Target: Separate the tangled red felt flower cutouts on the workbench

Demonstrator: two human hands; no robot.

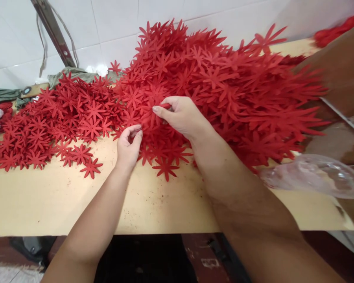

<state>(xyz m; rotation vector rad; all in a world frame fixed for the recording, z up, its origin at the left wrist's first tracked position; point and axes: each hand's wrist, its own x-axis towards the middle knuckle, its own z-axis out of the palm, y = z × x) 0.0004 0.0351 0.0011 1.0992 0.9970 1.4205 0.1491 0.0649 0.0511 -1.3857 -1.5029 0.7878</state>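
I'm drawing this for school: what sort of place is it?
Probably a craft workshop: a big heap of red flower shapes lies on a pale tabletop, with a tiled wall behind.

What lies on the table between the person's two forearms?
In the head view, red flower-shaped pieces lie at the far end; nearer is pale tabletop with scattered dark specks.

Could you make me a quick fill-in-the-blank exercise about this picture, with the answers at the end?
1. The flower-shaped cutouts heaped on the table are all coloured ____.
2. Farther from the table's front edge than the left hand is the ____ one.
3. The wall behind the heap is covered with pale ____.
4. The see-through item near the picture's right edge is made of ____.

Missing words: red; right; tiles; plastic.
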